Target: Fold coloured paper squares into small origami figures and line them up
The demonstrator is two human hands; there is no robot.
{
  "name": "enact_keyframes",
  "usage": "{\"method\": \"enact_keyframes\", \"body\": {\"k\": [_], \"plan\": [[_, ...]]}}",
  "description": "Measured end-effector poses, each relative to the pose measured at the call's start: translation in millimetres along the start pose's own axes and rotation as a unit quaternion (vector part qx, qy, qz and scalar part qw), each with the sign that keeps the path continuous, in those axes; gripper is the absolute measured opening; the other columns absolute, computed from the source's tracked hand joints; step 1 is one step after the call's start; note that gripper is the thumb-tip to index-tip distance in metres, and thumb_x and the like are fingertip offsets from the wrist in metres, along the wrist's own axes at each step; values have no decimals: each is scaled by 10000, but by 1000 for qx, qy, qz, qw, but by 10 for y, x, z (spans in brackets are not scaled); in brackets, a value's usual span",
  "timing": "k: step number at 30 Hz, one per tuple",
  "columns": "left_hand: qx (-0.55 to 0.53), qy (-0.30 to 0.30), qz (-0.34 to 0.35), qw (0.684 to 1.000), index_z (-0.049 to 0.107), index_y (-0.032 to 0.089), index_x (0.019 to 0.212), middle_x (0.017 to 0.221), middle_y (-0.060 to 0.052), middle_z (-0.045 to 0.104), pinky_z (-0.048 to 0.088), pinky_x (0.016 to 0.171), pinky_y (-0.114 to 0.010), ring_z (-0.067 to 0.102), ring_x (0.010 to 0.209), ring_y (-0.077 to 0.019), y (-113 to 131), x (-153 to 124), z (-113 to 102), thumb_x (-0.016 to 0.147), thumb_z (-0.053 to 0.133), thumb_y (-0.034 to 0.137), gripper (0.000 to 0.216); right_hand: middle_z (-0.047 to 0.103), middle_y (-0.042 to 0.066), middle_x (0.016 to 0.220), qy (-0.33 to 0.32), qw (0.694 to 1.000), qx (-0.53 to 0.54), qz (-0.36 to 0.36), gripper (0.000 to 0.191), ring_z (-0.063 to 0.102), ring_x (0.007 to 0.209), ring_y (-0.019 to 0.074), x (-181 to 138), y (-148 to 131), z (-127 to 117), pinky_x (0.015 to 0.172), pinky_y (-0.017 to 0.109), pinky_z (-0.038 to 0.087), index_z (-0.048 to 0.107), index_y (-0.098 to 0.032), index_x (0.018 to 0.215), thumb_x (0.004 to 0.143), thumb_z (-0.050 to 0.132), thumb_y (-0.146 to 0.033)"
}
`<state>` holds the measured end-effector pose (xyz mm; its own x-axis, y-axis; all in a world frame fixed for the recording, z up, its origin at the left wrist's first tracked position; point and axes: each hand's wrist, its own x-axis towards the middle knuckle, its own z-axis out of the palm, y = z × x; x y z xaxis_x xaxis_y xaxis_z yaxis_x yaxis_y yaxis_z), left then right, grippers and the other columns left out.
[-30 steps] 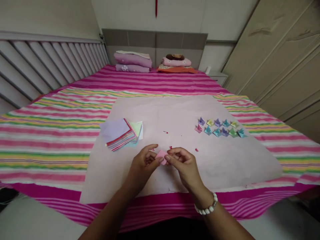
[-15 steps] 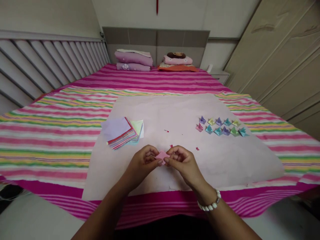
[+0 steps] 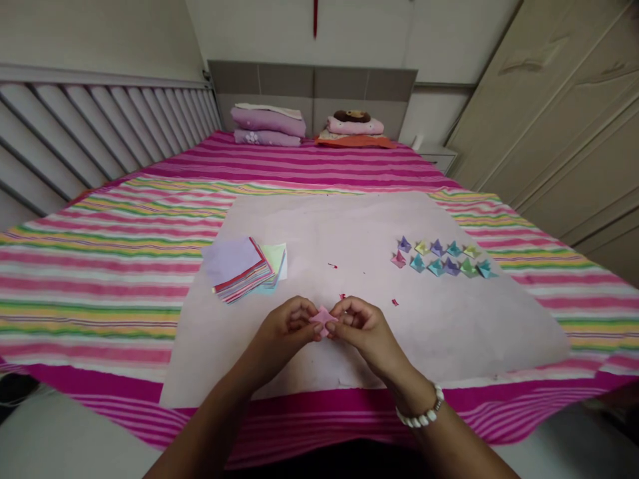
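Observation:
Between my two hands is a small folded piece of pink origami paper, held just above the large pale sheet. My left hand pinches its left corner between thumb and fingers. On the opposite corner, my right hand has the same kind of pinch. The fingers cover both side corners of the paper. Right behind the hands lies a small red scrap. Other red scraps are a thin one farther back and one to the right.
At the left of the sheet sits a fanned stack of coloured paper squares. Several small folded paper pieces stand in two rows at the right. Striped bedding surrounds the sheet. Folded quilts lie by the headboard.
The view has tilted up slightly, so everything sits a little lower in the picture. Both hands keep their pinch on the pink paper, whose angle has changed slightly.

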<state>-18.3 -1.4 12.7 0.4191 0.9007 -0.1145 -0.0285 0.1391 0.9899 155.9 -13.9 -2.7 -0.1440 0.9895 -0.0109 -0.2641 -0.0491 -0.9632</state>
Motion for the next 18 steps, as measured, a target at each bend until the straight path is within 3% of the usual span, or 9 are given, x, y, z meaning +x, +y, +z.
{"method": "enact_keyframes", "body": {"k": [10, 18], "plan": [[-9, 32, 24, 999, 650, 163, 822, 709, 3, 666, 516, 633, -258, 637, 637, -120, 35, -17, 69, 743, 699, 250, 127, 694, -9, 638, -45, 999, 3, 23, 196, 652, 581, 125, -14, -4, 0, 575, 254, 516, 668, -188, 815, 723, 778, -322], [-30, 40, 32, 998, 700, 167, 788, 691, -8, 691, 523, 649, -276, 644, 652, -135, -8, -27, 30, 747, 703, 253, 96, 684, -13, 611, -16, 1000, 1, -16, 65, 632, 546, 116, -25, -20, 10, 556, 250, 517, 713, -198, 738, 726, 767, -233]]}}
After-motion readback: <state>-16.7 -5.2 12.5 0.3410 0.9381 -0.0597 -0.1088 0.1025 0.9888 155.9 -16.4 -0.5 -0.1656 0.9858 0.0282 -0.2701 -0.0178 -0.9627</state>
